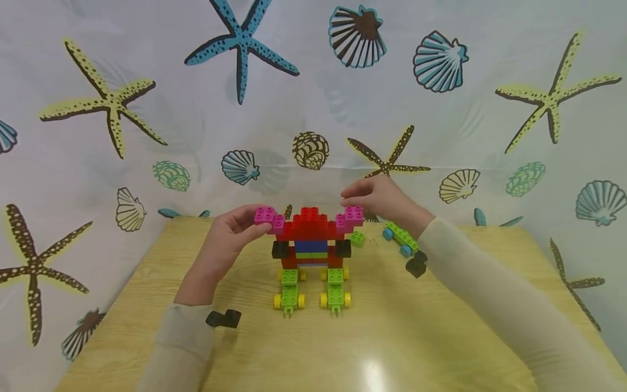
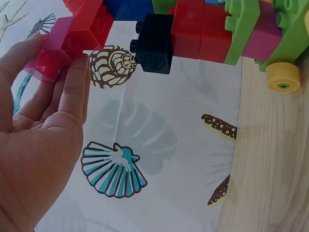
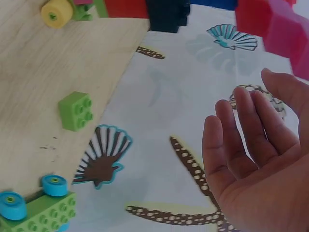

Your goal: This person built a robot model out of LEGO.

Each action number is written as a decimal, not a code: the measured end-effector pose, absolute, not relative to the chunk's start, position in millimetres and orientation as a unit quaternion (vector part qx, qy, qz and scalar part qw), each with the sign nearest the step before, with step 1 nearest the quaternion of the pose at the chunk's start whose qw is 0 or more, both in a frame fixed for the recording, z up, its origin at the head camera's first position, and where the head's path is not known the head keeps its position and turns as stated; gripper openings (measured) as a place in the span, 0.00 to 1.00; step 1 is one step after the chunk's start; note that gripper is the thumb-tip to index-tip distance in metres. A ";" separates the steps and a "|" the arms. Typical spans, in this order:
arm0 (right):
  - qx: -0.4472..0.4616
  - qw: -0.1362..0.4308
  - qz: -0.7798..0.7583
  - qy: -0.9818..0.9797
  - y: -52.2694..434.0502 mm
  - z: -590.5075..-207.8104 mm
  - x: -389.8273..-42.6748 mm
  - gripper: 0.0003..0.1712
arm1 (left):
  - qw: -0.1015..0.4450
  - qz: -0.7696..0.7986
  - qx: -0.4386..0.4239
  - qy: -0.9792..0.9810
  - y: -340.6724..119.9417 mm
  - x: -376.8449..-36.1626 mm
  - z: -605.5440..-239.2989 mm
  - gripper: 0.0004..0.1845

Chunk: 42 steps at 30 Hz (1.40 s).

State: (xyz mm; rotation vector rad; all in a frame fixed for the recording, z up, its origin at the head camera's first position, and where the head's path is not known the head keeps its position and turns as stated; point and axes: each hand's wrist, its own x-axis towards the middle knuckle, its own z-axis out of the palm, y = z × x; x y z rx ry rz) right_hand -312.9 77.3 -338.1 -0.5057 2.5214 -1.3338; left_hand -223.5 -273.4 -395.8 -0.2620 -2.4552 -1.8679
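Observation:
A toy-brick build (image 1: 309, 228) stands on two green wheeled bases (image 1: 290, 291), its red and blue middle carrying stepped pink bricks out to both sides. My left hand (image 1: 229, 231) grips the left pink bricks (image 2: 52, 50) between thumb and fingers. My right hand (image 1: 384, 201) is at the top of the right pink bricks (image 1: 354, 214), its fingers loosely bent. The right wrist view has that hand's palm (image 3: 270, 198) holding nothing, with the pink bricks above the fingertips. A black brick (image 2: 154, 43) sticks out on each side of the build.
A loose green brick (image 3: 76, 111) lies on the wooden table (image 1: 406, 332) to the right of the build. Near it, under my right forearm, is a green wheeled base with blue wheels (image 1: 400, 238). A white cloth (image 1: 303, 103) with shells and starfish hangs behind the table.

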 end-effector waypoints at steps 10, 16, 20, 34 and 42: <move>-0.157 0.112 -0.415 0.889 90.5 -390.8 -328.3 0.22 | 0.023 -0.605 -0.083 -0.792 -271.6 -221.0 -391.1 0.26; -0.153 0.095 -0.399 0.899 95.9 -418.8 -329.4 0.25 | 0.021 -0.605 -0.084 -0.792 -271.9 -221.7 -391.3 0.26; -0.114 0.106 -0.410 0.899 96.5 -433.8 -329.2 0.29 | 0.022 -0.607 -0.086 -0.790 -272.3 -222.3 -391.8 0.26; -0.080 0.101 -0.426 0.896 89.0 -466.8 -327.3 0.30 | 0.025 -0.603 -0.082 -0.793 -272.7 -220.5 -393.1 0.26; -0.074 0.112 -0.416 0.899 89.6 -471.1 -329.7 0.29 | 0.029 -0.603 -0.086 -0.793 -271.0 -222.6 -392.7 0.26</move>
